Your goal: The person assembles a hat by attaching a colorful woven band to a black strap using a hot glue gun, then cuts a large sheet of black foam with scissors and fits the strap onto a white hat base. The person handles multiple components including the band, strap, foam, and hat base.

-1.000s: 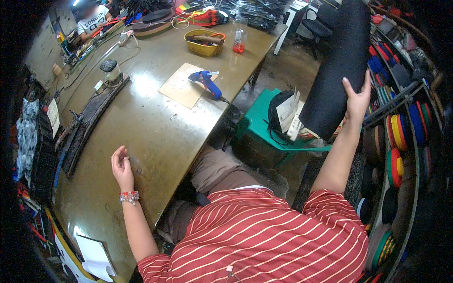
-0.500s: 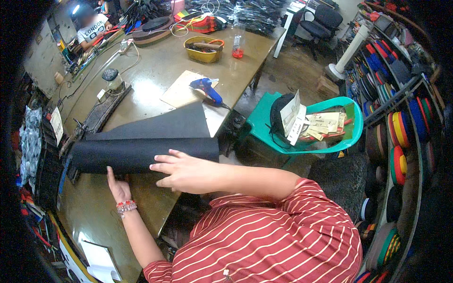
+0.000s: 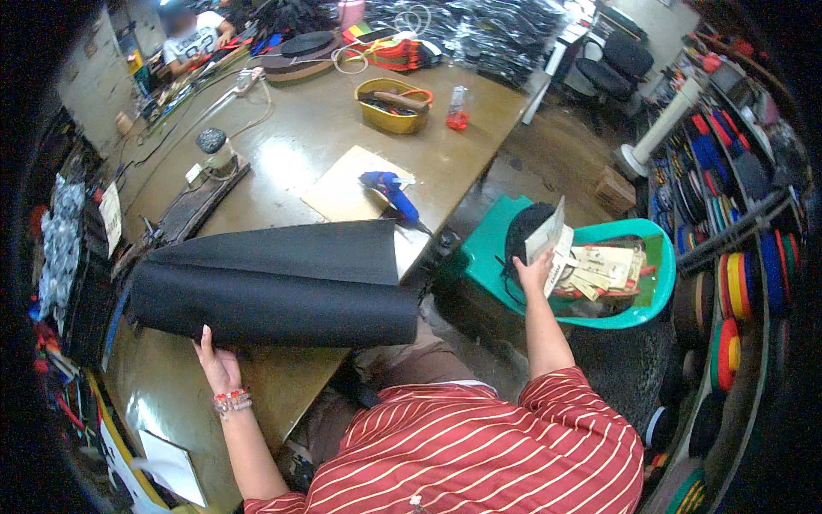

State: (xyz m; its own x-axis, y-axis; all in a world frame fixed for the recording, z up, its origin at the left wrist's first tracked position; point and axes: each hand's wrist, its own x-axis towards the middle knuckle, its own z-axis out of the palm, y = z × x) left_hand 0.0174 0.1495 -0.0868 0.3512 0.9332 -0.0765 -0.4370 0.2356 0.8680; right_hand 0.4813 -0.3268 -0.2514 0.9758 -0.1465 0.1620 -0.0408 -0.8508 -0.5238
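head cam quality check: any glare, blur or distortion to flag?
Head view: ceiling-light glare on the glossy brown table; strong fisheye bend and dark vignette at the rim; hands sharp, left hand on the black rolled sheet, right hand at the pale paper cards.

I find the scene evenly and brightly lit from overhead. The desk (image 3: 282,163) shows pale glare patches on its glossy top near the far end. Shadows are soft and short. Heavy fisheye bending curves straight edges toward the rim, where a black vignette swallows the corners. The centre is sharp; rim detail smears and blurs slightly.
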